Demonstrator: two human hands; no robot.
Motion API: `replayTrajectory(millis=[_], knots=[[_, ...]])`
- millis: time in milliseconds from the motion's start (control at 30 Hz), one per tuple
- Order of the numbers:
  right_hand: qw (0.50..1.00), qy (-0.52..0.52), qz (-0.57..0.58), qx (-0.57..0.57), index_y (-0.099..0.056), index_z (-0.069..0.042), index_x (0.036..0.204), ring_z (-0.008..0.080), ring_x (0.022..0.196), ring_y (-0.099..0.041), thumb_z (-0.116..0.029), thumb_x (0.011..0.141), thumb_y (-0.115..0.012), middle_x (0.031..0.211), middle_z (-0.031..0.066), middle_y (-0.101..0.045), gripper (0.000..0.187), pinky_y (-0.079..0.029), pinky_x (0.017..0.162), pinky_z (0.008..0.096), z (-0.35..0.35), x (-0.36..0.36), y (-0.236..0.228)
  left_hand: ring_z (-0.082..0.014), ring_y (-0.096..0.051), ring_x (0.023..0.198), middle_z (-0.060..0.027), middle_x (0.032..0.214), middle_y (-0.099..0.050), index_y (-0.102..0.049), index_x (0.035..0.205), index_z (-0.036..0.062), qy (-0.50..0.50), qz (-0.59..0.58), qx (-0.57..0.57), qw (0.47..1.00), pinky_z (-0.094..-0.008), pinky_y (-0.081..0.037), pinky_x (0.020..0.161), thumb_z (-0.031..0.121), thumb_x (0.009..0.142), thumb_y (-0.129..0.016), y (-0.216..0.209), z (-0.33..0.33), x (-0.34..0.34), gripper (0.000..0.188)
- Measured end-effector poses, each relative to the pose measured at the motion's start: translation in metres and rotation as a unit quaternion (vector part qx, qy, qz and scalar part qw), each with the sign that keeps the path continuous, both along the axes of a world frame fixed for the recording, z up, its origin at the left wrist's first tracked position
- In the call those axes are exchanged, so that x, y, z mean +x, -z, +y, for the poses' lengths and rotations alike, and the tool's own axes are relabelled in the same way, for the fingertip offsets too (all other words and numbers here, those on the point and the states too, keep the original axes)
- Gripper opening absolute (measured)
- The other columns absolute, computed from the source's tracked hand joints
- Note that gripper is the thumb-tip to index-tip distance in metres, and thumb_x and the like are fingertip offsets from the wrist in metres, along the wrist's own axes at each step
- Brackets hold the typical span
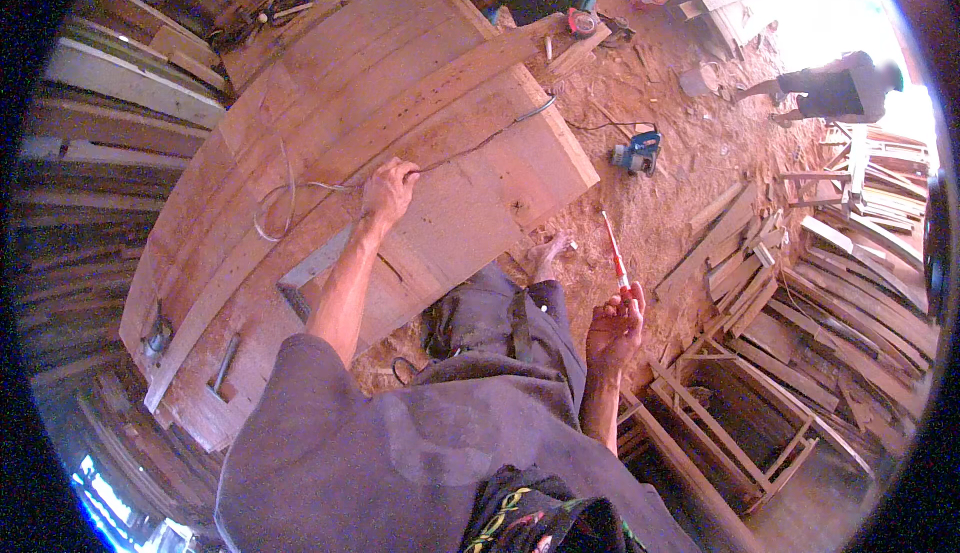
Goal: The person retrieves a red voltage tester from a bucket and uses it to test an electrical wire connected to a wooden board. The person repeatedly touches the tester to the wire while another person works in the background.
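Note:
My left hand [390, 191] is closed around a thin electrical cable [468, 153], just above the wooden workbench [460, 218]. From the hand a dark length runs right across the boards to the far corner, and a pale length curls left in a loop [262, 223]. Raised to the right of the bench, my right hand [614, 331] grips a slim screwdriver [617, 261] with a red shaft. Its tip points up and away from me, clear of the bench. Part of the handle is hidden by my fingers.
A metal square [300, 278] lies by my left forearm. A blue power tool [638, 155] sits on the shaving-covered floor, with a bucket [699, 80] beyond. Another person [840, 88] stands bent over at the far right. Stacked planks [845, 318] and a wooden frame [735, 423] flank the right side.

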State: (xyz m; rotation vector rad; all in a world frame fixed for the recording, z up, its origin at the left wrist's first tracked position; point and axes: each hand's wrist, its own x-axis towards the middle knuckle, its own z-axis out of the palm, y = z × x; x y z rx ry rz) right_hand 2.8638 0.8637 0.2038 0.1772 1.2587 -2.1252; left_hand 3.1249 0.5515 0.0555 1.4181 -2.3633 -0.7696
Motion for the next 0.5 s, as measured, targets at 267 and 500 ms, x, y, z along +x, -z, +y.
replayTrajectory(millis=[267, 500], knots=[[0.999, -0.017, 0.020, 0.030, -0.053, -0.003, 0.123, 0.0119, 0.076, -0.056, -0.015, 0.097, -0.053, 0.103, 0.0063, -0.062, 0.029, -0.048, 0.061, 0.0260, -0.006, -0.003, 0.004, -0.0348, -0.064, 0.094, -0.0131, 0.097, -0.065, -0.069, 0.098, 0.0070, 0.016, 0.025, -0.001, 1.000, -0.0431, -0.052, 0.081, 0.019, 0.088, -0.064, 0.005, -0.003, 0.001, 0.016], [0.993, -0.013, 0.068, 0.093, -0.059, -0.002, 0.117, 0.0098, 0.071, -0.054, -0.016, 0.097, -0.058, 0.102, 0.0058, -0.064, 0.024, -0.045, 0.057, 0.0245, -0.014, 0.001, 0.003, -0.0342, -0.064, 0.092, -0.0131, 0.096, -0.065, -0.069, 0.097, 0.0056, 0.010, 0.046, 0.015, 0.999, -0.0426, -0.052, 0.080, 0.017, 0.088, -0.064, 0.008, -0.003, 0.001, 0.016]])
